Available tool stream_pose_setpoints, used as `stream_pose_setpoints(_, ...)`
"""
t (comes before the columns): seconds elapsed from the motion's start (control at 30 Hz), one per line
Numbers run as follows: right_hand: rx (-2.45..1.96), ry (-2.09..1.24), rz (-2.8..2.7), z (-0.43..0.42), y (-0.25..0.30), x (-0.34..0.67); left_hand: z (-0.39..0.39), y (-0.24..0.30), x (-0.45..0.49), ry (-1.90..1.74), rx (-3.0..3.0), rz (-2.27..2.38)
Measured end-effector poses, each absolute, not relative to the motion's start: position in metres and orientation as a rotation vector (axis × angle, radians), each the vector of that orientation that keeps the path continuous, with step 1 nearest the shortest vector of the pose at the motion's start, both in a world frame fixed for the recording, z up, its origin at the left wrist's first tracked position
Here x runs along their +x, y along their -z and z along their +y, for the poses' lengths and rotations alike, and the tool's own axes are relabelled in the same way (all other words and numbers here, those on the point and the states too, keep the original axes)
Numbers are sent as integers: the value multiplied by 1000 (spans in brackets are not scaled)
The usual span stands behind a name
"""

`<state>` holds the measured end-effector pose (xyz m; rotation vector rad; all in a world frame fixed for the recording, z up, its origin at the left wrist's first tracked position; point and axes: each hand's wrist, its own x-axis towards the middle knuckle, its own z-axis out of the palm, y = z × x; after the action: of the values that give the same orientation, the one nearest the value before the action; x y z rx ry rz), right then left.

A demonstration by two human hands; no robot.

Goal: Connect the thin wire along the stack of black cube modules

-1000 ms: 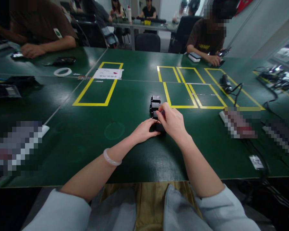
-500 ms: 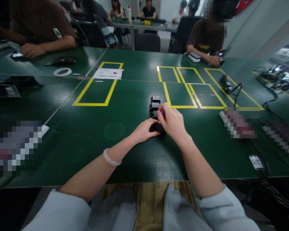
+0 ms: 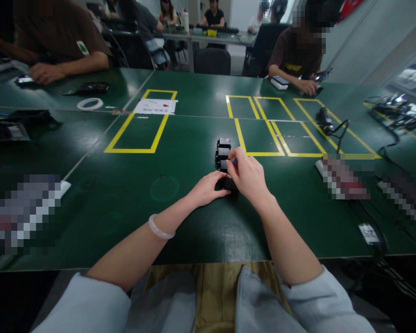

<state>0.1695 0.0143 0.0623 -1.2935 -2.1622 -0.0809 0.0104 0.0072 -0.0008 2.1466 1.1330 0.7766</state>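
A short row of small black blocks (image 3: 223, 149) lies on the green table (image 3: 180, 138), running away from me. My left hand (image 3: 208, 188) rests on the table with its fingers closed against the nearest black block (image 3: 229, 184). My right hand (image 3: 248, 178) curls over that same block, its fingertips pinching the block just beyond it in the row. Both hands hide most of the near block.
Yellow taped rectangles (image 3: 138, 127) mark the table left and right of the blocks. A black tool with a cable (image 3: 326, 121) lies at the right, cables trail beyond. A white tape ring (image 3: 90, 103) lies far left. Other people sit across the table.
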Motion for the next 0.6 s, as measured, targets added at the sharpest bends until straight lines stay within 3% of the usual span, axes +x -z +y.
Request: stream_pose_setpoints(0.6,-1344,80,-2169,12,-68,168,7,2,10,-778,2149,1128)
